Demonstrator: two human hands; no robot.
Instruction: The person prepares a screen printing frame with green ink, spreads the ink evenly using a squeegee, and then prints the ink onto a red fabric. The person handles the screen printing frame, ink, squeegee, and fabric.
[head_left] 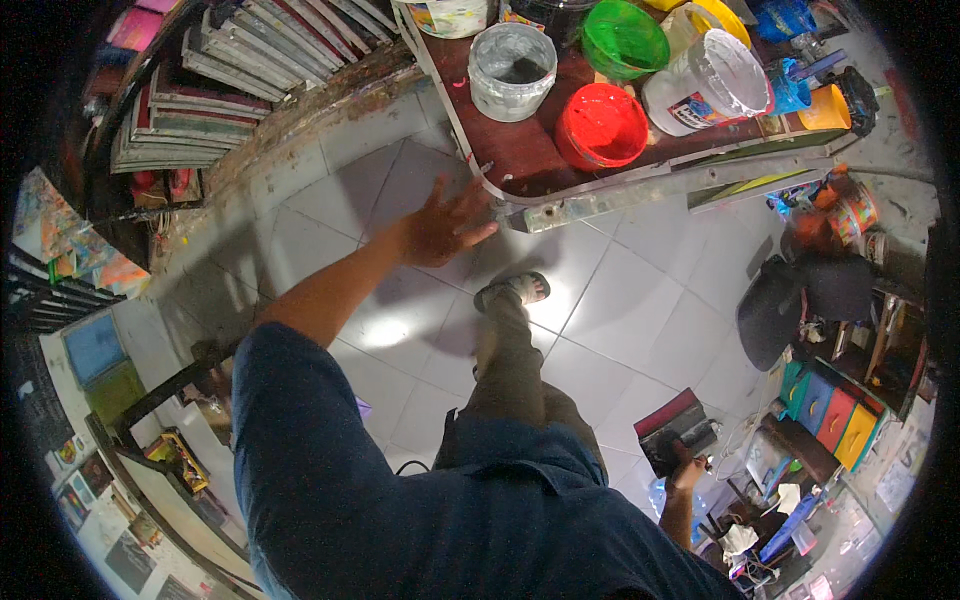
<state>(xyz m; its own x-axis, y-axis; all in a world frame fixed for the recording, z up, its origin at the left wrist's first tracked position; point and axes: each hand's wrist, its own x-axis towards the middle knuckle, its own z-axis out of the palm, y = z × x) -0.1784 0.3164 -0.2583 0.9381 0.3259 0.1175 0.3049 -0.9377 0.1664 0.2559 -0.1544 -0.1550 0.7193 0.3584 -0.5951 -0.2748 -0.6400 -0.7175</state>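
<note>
My left hand (pixel 445 228) reaches forward over the tiled floor with its fingers spread and nothing in them. It is close to the near left corner of a dark red tabletop (pixel 520 165), and I cannot tell whether it touches the edge. Low on the right, my right hand (pixel 685 470) grips a flat dark grey and maroon piece (pixel 675 432) by its near side. The exact kind of this piece does not show. On the tabletop stand a red tub (pixel 602 126), a green tub (pixel 624 40), a grey-smeared bucket (pixel 512 72) and a tilted white bucket (pixel 705 85).
Framed screens (pixel 270 45) stand packed in a rack at the far left. A metal bar (pixel 620 205) runs along the table's near edge. To the right are a black chair (pixel 772 312), coloured drawers (pixel 830 415) and a cluttered bench. Pale tiles (pixel 640 300) cover the floor.
</note>
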